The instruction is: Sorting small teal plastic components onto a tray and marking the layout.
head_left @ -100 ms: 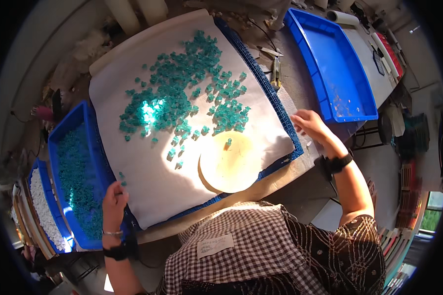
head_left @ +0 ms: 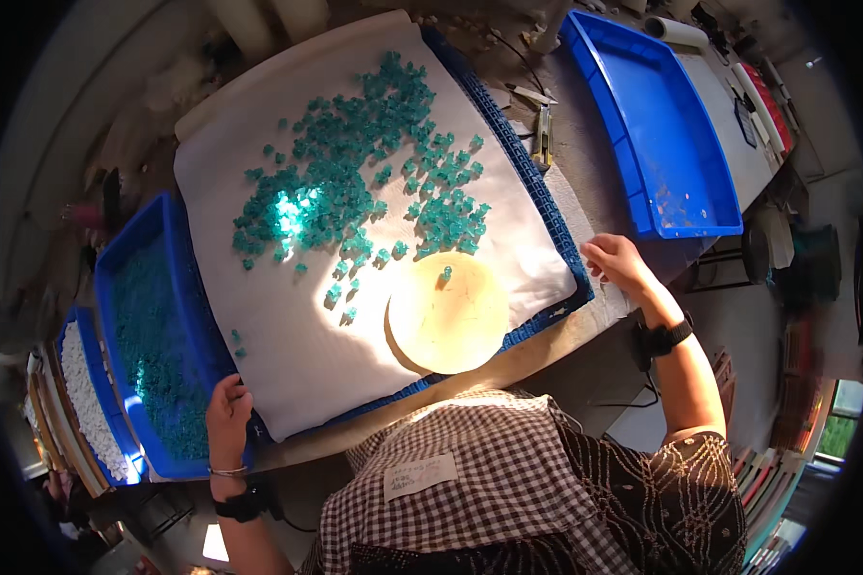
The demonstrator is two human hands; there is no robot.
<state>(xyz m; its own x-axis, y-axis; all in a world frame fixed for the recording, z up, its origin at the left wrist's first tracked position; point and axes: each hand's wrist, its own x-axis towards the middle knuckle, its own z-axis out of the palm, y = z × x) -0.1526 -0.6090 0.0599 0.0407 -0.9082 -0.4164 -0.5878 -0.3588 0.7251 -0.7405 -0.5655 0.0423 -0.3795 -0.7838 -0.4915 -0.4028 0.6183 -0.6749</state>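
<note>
A white cloth (head_left: 259,326) covers a blue lattice tray (head_left: 518,163) and bears many translucent teal star-like pieces (head_left: 336,149), mostly at its far middle. A round, pale disc (head_left: 448,326) lies near the front with one teal piece (head_left: 446,274) on it. My left hand (head_left: 228,414) has curled fingers at the cloth's near left corner, close to two loose teal pieces. Beside the lattice tray's right edge, my right hand (head_left: 618,264) is closed with thumb and fingers together. Whatever either hand holds, if anything, is hidden, and contact with the edges is unclear.
At left stands a blue bin (head_left: 171,287) full of teal pieces, with a bin of white pieces (head_left: 86,402) beyond it. A blue bin (head_left: 657,134) with a few bits in it sits at the far right. A utility knife (head_left: 544,134) lies near the lattice tray.
My left hand has moved slightly nearer to me. My right hand has shifted a little right and toward me. The pieces and disc stay in place on the cloth.
</note>
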